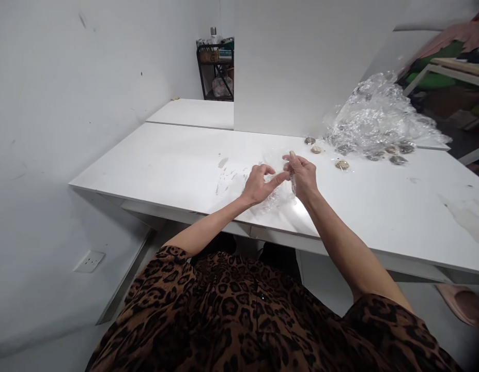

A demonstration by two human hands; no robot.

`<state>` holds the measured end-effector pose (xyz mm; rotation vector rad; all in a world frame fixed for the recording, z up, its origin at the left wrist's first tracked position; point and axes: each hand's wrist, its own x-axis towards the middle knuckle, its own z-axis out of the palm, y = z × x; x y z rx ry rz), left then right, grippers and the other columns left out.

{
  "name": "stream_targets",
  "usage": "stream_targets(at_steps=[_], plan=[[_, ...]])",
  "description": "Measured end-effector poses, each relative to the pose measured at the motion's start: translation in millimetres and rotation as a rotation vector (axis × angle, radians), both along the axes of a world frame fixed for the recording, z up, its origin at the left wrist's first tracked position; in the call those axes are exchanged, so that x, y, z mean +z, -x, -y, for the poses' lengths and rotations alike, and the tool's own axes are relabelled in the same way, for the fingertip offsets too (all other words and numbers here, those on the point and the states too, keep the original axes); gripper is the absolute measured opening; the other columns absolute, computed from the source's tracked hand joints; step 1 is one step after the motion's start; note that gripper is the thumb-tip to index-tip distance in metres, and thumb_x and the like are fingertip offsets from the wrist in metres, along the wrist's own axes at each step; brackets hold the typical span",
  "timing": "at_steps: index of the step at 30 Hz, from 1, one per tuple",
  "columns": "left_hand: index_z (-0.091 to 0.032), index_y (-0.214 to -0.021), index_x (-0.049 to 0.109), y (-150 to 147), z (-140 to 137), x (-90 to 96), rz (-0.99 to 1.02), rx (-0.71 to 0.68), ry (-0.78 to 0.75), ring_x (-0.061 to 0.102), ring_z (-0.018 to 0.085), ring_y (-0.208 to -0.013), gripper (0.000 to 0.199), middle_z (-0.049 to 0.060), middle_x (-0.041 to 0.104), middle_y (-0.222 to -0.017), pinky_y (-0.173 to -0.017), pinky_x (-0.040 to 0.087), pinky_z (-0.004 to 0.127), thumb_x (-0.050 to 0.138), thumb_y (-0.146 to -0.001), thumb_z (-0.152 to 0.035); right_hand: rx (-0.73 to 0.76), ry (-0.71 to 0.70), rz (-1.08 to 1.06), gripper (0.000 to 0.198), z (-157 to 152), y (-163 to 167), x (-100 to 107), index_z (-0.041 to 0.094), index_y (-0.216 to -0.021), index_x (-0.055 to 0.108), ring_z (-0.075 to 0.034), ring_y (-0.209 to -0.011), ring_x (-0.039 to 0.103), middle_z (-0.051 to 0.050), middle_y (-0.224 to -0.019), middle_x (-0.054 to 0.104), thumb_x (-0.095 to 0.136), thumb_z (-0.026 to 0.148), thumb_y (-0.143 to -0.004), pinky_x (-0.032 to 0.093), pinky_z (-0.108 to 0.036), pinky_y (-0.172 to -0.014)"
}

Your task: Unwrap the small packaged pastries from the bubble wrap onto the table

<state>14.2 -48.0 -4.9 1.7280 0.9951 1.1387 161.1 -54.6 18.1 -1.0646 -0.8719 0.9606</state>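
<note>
My right hand is closed on a piece of thin clear plastic, seemingly a small bag, with its thumb pointing up. Close beside it, my left hand has its thumb stretched toward the right fingertips. A gap shows between the left thumb and the curved fingers. More crumpled clear plastic lies on the white table under and between both hands. Whether anything sits inside the plastic at my fingertips is too small to tell.
At the right lies a big heap of clear plastic bags. Several brownish, shell-like rounded pieces, including one wrapped in plastic, lie before it. A white upright panel stands behind. A black shelf rack is farther back.
</note>
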Motion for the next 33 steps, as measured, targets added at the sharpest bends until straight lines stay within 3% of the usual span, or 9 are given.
stream_targets(at_steps=[4, 7, 11, 15, 21, 24, 27, 30, 33], plan=[[-0.019, -0.078, 0.053, -3, -7, 6.7, 0.081, -0.08, 0.189, 0.057, 0.012, -0.078, 0.036, 0.0, 0.059, -0.081, -0.074, 0.044, 0.028, 0.07, -0.087, -0.05, 0.187, -0.029, 0.081, 0.067, 2, -1, 9, 0.018, -0.1, 0.066, -0.01, -0.063, 0.06, -0.005, -0.085, 0.069, 0.066, 0.081, -0.076, 0.044, -0.023, -0.054], [-0.019, -0.077, 0.049, 11, -18, 7.7, 0.301, -0.125, 0.432, 0.062, 0.011, -0.072, 0.025, -0.003, 0.058, -0.077, -0.072, 0.046, 0.027, 0.067, -0.088, -0.033, 0.105, 0.013, 0.134, 0.068, 4, -10, 4, 0.021, -0.099, 0.065, -0.012, -0.073, 0.062, -0.005, -0.097, 0.07, 0.073, 0.08, -0.068, 0.044, -0.023, -0.056], [-0.018, -0.076, 0.046, 34, -24, 2.8, 0.603, -0.269, 0.61, 0.068, 0.012, -0.078, 0.027, 0.0, 0.067, -0.089, -0.086, 0.052, 0.034, 0.071, -0.082, -0.026, -0.003, 0.228, 0.232, 0.061, 9, -8, -17, 0.022, -0.094, 0.065, -0.013, -0.084, 0.059, -0.004, -0.106, 0.068, 0.081, 0.073, -0.063, 0.043, -0.021, -0.057], [-0.018, -0.077, 0.051, 45, -22, -8.2, 0.664, -0.419, 0.602, 0.069, 0.012, -0.082, 0.033, 0.0, 0.071, -0.089, -0.094, 0.052, 0.036, 0.082, -0.076, -0.03, 0.169, 0.329, 0.089, 0.063, 9, 5, -38, 0.02, -0.083, 0.063, -0.011, -0.065, 0.053, -0.002, -0.079, 0.063, 0.09, 0.066, -0.051, 0.04, -0.023, -0.051], [-0.017, -0.073, 0.053, 65, -24, -14.6, 0.593, -0.374, 0.539, 0.066, 0.011, -0.08, 0.044, -0.002, 0.066, -0.076, -0.099, 0.052, 0.039, 0.09, -0.069, -0.041, 0.094, 0.091, 0.026, 0.053, 10, -7, -38, 0.02, -0.071, 0.055, -0.007, -0.05, 0.045, 0.003, -0.06, 0.053, 0.09, 0.057, -0.057, 0.033, -0.024, -0.048], [-0.016, -0.074, 0.054, 68, -24, -12.5, 0.535, -0.308, 0.488, 0.066, 0.01, -0.082, 0.047, -0.003, 0.065, -0.079, -0.099, 0.051, 0.037, 0.091, -0.065, -0.044, 0.135, 0.025, 0.161, 0.048, 26, -4, -22, 0.019, -0.08, 0.061, -0.009, -0.057, 0.052, 0.0, -0.069, 0.058, 0.08, 0.063, -0.073, 0.037, -0.025, -0.052], [-0.016, -0.076, 0.056, 59, -21, -9.1, 0.461, -0.311, 0.409, 0.061, 0.008, -0.079, 0.049, -0.004, 0.06, -0.078, -0.096, 0.051, 0.034, 0.088, -0.067, -0.051, 0.205, -0.08, 0.474, 0.046, 43, 11, -8, 0.02, -0.088, 0.066, -0.012, -0.069, 0.053, -0.002, -0.079, 0.062, 0.077, 0.064, -0.077, 0.041, -0.026, -0.059], [-0.016, -0.074, 0.053, 50, -17, -6.1, 0.402, -0.31, 0.371, 0.055, 0.006, -0.075, 0.051, -0.006, 0.053, -0.075, -0.093, 0.05, 0.032, 0.084, -0.071, -0.056, 0.09, -0.13, 0.627, 0.046, 49, 17, -3, 0.02, -0.073, 0.06, -0.011, -0.064, 0.046, 0.0, -0.067, 0.053, 0.074, 0.063, -0.081, 0.039, -0.026, -0.059], [-0.017, -0.075, 0.05, 49, -15, -5.2, 0.351, -0.271, 0.404, 0.057, 0.007, -0.079, 0.05, -0.005, 0.053, -0.077, -0.092, 0.05, 0.032, 0.081, -0.074, -0.056, -0.062, -0.153, 0.459, 0.048, 50, 9, -3, 0.021, -0.072, 0.054, -0.011, -0.063, 0.047, 0.0, -0.067, 0.053, 0.065, 0.064, -0.089, 0.04, -0.026, -0.06]])
